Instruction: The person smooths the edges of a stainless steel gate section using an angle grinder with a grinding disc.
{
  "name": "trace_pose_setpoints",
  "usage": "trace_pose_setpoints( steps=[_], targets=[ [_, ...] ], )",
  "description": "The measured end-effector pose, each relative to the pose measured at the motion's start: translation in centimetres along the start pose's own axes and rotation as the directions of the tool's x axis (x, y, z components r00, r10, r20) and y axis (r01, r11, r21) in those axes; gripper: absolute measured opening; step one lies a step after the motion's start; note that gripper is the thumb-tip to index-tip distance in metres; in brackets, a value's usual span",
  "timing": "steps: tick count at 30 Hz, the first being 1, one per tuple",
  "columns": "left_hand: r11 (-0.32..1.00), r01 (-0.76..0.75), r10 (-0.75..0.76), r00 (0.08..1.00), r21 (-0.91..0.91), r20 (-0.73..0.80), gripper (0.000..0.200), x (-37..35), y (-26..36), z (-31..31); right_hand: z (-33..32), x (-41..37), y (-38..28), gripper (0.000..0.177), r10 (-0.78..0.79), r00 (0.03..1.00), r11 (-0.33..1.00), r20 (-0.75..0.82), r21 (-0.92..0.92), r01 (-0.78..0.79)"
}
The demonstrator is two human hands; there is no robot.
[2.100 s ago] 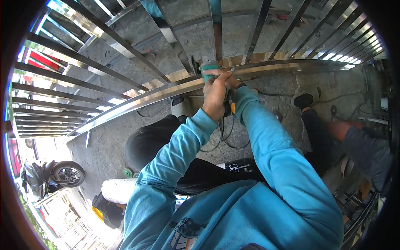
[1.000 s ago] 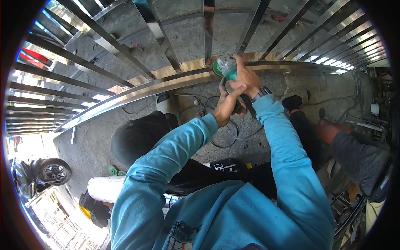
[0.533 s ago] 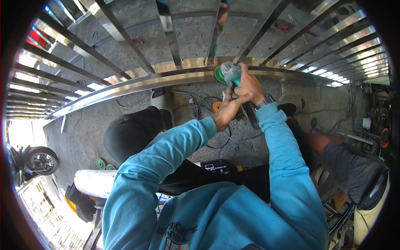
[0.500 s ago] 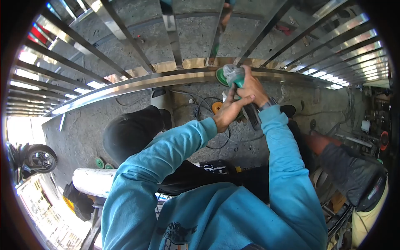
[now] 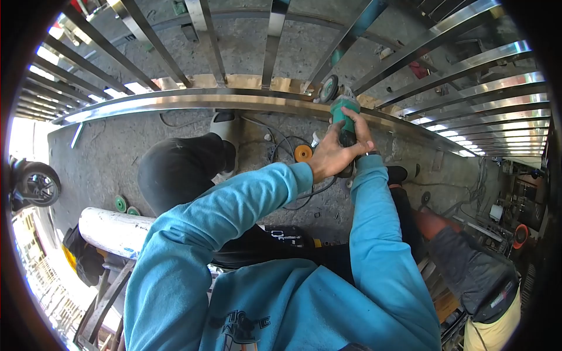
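Note:
Both my hands are closed around a green angle grinder [image 5: 342, 110]. My left hand [image 5: 331, 153] wraps its rear body from the left, while my right hand [image 5: 359, 127] grips it from the right, fingers over the green housing. Its grinding disc [image 5: 329, 89] is turned nearly edge-on beside the foot of a metal upright. The shiny metal rail [image 5: 252, 102] of a barred frame runs just beneath the grinder's head. A black power cord [image 5: 319, 191] trails below my hands.
On the concrete floor lie an orange disc [image 5: 302, 153] and green discs [image 5: 120, 203]. A white cylinder [image 5: 114, 232] is at my left, with a motorbike wheel [image 5: 40, 183] beyond. Another person's leg [image 5: 462, 251] is at right. Cables [image 5: 468, 196] run across the floor there.
The grinder has moved right along the rail and turned, its head now pointing away from me and its disc nearly edge-on. Both hands moved with it, and the view has shifted slightly.

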State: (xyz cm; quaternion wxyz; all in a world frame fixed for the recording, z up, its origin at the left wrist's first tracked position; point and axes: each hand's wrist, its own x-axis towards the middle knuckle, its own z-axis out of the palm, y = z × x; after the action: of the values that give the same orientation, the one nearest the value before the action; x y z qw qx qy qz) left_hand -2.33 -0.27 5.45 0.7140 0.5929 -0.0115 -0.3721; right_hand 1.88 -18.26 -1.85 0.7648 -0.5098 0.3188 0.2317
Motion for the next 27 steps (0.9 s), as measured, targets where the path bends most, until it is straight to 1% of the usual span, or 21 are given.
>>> trace_pose_setpoints(
  steps=[1, 2, 3, 4, 5, 6, 8, 9, 10, 11, 12, 14, 16, 17, 18, 19, 20, 21, 24, 26, 27],
  targets=[
    [1.0, 0.024, -0.024, 1.0, -0.008, 0.003, 0.12, 0.1, 0.1, -0.2, 0.7, -0.2, -0.2, 0.039, -0.028, 1.0, 0.998, -0.003, 0.05, 0.028],
    [1.0, 0.023, -0.023, 1.0, -0.011, 0.0, 0.12, 0.3, 0.1, -0.2, 1.3, -0.7, -0.4, 0.039, -0.032, 0.999, 0.998, -0.011, 0.058, 0.032],
    [0.999, 0.034, -0.034, 0.999, 0.036, -0.007, 0.117, 0.5, 0.0, -0.1, 1.6, -1.1, -0.5, 0.039, -0.03, 1.0, 0.998, -0.01, 0.055, 0.031],
    [0.995, 0.047, -0.046, 0.999, 0.083, -0.014, 0.114, 0.6, -0.1, 0.0, 1.9, -1.6, -0.7, 0.041, -0.05, 0.999, 0.999, 0.001, -0.009, 0.05],
    [0.996, 0.048, -0.047, 0.999, 0.079, -0.015, 0.114, 0.8, -0.3, 0.0, 2.1, -1.9, -0.6, 0.043, -0.069, 0.998, 0.995, 0.012, -0.071, 0.069],
    [0.997, 0.037, -0.036, 0.999, 0.064, -0.008, 0.11, 0.9, -0.3, 0.0, 2.2, -1.9, -0.5, 0.043, -0.064, 0.998, 0.995, 0.012, -0.074, 0.065],
    [0.999, 0.025, -0.025, 1.0, 0.048, -0.004, 0.107, 1.1, -0.3, -0.2, 2.6, -1.8, -0.2, 0.045, -0.096, 0.993, 0.995, -0.062, 0.008, 0.096],
    [1.0, 0.03, -0.03, 1.0, 0.005, -0.004, 0.105, 1.2, -0.1, -0.3, 2.2, -1.2, -0.2, 0.045, -0.095, 0.994, 0.995, -0.063, 0.008, 0.096],
    [0.999, 0.035, -0.035, 0.999, -0.037, -0.002, 0.102, 1.3, 0.1, -0.3, 1.8, -0.5, -0.3, 0.044, -0.063, 0.998, 0.998, -0.03, 0.011, 0.063],
    [0.999, 0.035, -0.035, 0.999, -0.035, 0.0, 0.102, 1.3, 0.0, -0.2, 1.4, 0.0, -0.2, 0.044, -0.031, 1.0, 0.999, 0.002, 0.015, 0.031],
    [0.998, 0.049, -0.049, 0.999, -0.026, -0.013, 0.102, 1.4, -0.2, -0.1, 1.7, -0.2, -0.5, 0.044, -0.032, 0.999, 0.999, 0.003, 0.015, 0.032],
    [0.998, 0.062, -0.063, 0.998, -0.02, -0.031, 0.101, 1.7, -0.7, -0.1, 2.3, -0.4, -1.0, 0.042, -0.034, 0.999, 0.994, -0.04, -0.101, 0.03],
    [1.0, -0.001, 0.001, 0.999, -0.002, -0.043, 0.096, 1.8, -0.8, -0.3, 2.0, 0.3, -1.0, 0.042, -0.027, 0.999, 0.997, -0.034, -0.07, 0.025],
    [1.0, -0.001, 0.0, 0.999, -0.003, -0.042, 0.096, 1.9, -0.8, -0.3, 1.8, 0.5, -1.0, 0.042, -0.022, 0.999, 0.999, -0.032, -0.035, 0.021],
    [0.997, 0.041, -0.043, 0.998, -0.06, -0.037, 0.092, 1.8, -0.3, -0.5, 1.8, 0.5, -1.1, 0.042, -0.023, 0.999, 0.999, -0.033, -0.034, 0.022],
    [0.99, 0.081, -0.085, 0.996, -0.115, -0.03, 0.089, 1.7, 0.0, -0.6, 1.9, 0.5, -1.3, 0.043, -0.031, 0.999, 0.994, -0.013, -0.108, 0.029],
    [0.99, 0.08, -0.084, 0.996, -0.114, -0.029, 0.089, 1.7, 0.0, -0.5, 2.0, 0.5, -1.5, 0.044, -0.037, 0.999, 0.983, 0.008, -0.182, 0.037],
    [0.992, 0.071, -0.074, 0.997, -0.1, -0.026, 0.086, 1.6, 0.0, -0.4, 2.1, 0.4, -1.6, 0.044, -0.037, 0.999, 0.982, 0.008, -0.184, 0.038],
    [0.994, 0.067, -0.07, 0.997, -0.09, -0.029, 0.084, 1.5, 0.5, -0.8, 2.0, 0.9, -1.7, 0.045, -0.041, 0.999, 0.989, -0.029, -0.145, 0.037],
    [0.993, 0.075, -0.077, 0.997, -0.087, -0.027, 0.084, 1.4, 0.8, -0.9, 1.3, 1.8, -1.5, 0.044, 0.029, 0.999, 0.999, 0.021, -0.039, -0.028],
    [0.986, 0.088, -0.091, 0.996, -0.139, -0.017, 0.085, 1.5, 0.8, -0.8, 1.7, 1.3, -1.6, 0.044, 0.027, 0.999, 0.999, 0.02, -0.039, -0.026]
  ],
)
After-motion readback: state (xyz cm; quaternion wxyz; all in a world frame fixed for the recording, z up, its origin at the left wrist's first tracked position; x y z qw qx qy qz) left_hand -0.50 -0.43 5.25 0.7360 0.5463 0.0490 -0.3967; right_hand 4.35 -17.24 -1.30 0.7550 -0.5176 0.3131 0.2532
